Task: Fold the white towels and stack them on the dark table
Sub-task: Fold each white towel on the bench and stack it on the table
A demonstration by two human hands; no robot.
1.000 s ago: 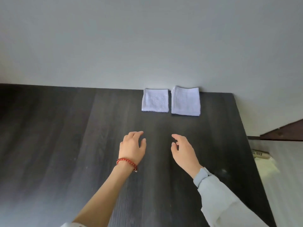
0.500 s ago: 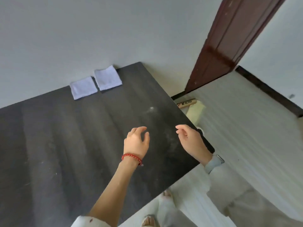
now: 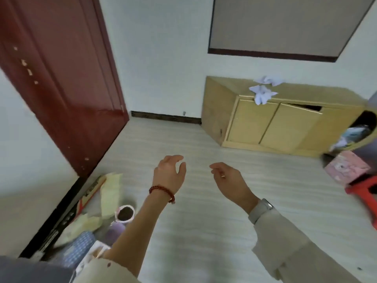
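1. Two crumpled white towels (image 3: pixel 263 94) lie on a low wooden cabinet (image 3: pixel 253 123) by the far wall — ahead and to the right of both hands, well apart from them.
2. Right hand (image 3: pixel 230 180) is nearer; left hand (image 3: pixel 169 172) trails.
3. Fingers on both are loosely curled, holding nothing.

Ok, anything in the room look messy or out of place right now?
Yes. Two crumpled white towels lie unfolded on the wooden cabinet; the nearer one droops over its front edge. The cabinet's right door sits askew, leaving a dark gap on top. Both hands, left and right, are empty.
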